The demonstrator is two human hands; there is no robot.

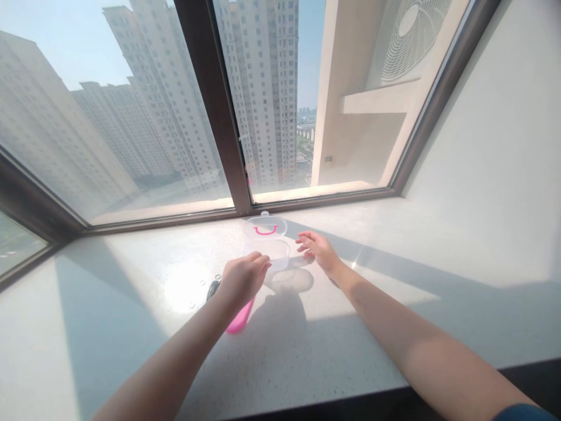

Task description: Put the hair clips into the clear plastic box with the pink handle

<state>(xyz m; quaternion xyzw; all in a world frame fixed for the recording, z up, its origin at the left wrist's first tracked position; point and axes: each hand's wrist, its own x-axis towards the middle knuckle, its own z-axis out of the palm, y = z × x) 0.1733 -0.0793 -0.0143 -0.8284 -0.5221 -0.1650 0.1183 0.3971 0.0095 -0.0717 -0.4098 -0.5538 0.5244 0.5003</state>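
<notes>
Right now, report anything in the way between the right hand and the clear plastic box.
Nothing visible blocks the right hand from the clear plastic box; only windowsill shows between them. The left hand is at the box's near left.

Tall bldgs (272,88) outside wndw (214,93); AC unit (412,41) on ledge (379,101).

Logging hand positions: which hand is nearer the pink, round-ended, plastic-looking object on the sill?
Left. The left hand is beyond the pink object, the forearm partly hiding it; the right hand is farther off, right of the clear plastic box.
</notes>
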